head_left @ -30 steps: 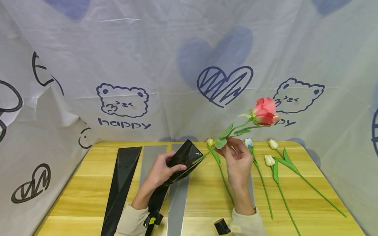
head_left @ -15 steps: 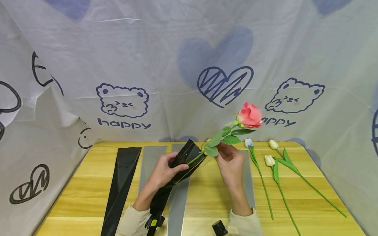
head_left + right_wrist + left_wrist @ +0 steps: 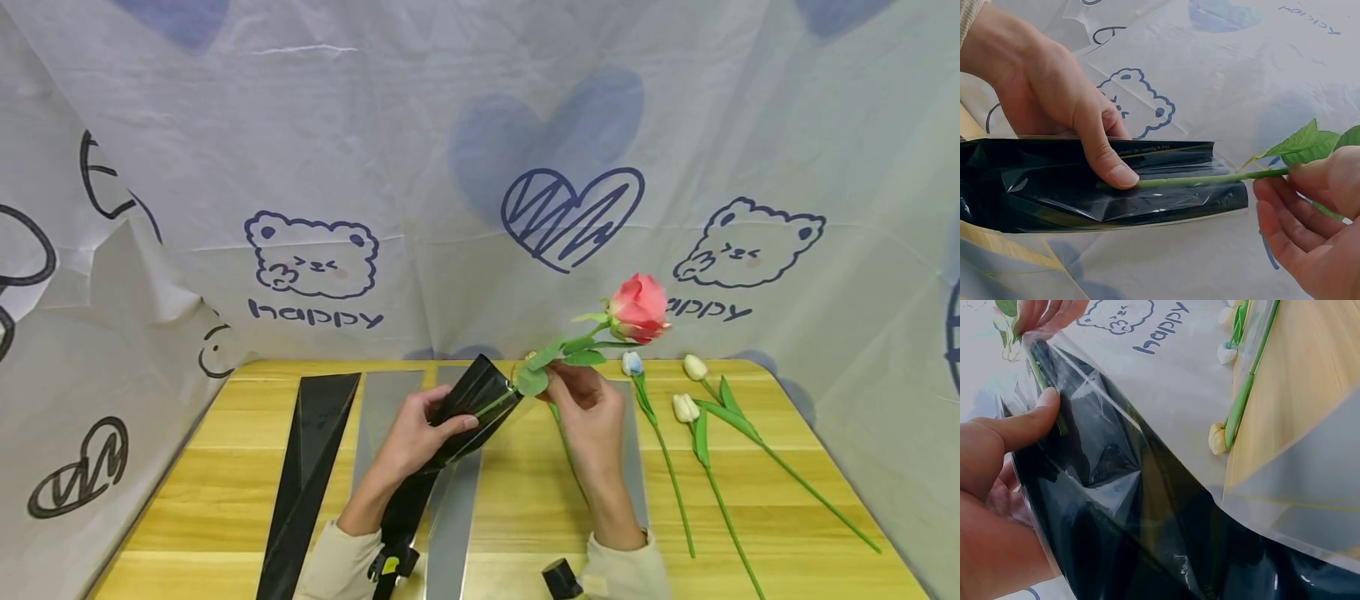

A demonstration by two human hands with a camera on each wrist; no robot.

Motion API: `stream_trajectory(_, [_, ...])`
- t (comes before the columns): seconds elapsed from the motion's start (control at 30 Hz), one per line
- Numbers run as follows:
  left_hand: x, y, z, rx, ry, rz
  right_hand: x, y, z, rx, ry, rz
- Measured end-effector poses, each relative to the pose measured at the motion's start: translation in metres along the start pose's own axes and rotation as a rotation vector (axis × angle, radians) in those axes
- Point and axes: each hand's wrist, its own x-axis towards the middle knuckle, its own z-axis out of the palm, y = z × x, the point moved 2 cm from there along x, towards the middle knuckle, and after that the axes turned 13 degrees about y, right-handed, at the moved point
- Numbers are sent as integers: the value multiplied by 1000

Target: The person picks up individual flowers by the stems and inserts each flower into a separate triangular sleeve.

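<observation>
My left hand (image 3: 408, 433) grips a black flower sleeve (image 3: 474, 392) with a clear front, the thumb lying across its face. The sleeve tilts up to the right, its mouth facing the right hand. My right hand (image 3: 596, 421) pinches the green stem (image 3: 1200, 180) of a pink rose (image 3: 637, 308) just below its leaves (image 3: 532, 381). In the right wrist view the stem's lower part lies along the sleeve, and its end reaches the left thumb (image 3: 1121, 175). The left wrist view shows this stem end beside the thumb, at the shiny film.
Another black sleeve (image 3: 311, 458) lies at the left, near grey translucent sleeves (image 3: 453, 525). On the right of the wooden table (image 3: 795, 417) are a blue-and-white tulip (image 3: 632, 363) and white tulips (image 3: 685, 407). A yellow tulip (image 3: 1217, 439) lies behind the right hand. A printed cloth (image 3: 435, 167) hangs behind.
The right hand and rose have moved left and down, carrying the stem further along the sleeve. Over the last half second the bloom tips slightly lower. The left hand stays almost still.
</observation>
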Motion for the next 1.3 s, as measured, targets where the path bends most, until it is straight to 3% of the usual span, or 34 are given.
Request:
stream_trajectory(0.13, [0,0,-1,-11,-3,4,0,-2,-2,20,-3,-24])
stream_trajectory(0.37, [-1,5,1,-30,-2,32,-2,-3,1,-101,-36,-46])
stream_trajectory(0.67, [-2,11,6,-65,-12,45,-3,-2,5,-87,-131,-7])
stream_trajectory(1.03, [-3,13,8,-42,0,58,-5,1,4,-221,-194,17])
stream_trajectory(1.3, [-3,11,10,-38,36,22,-2,0,0,-226,-234,25])
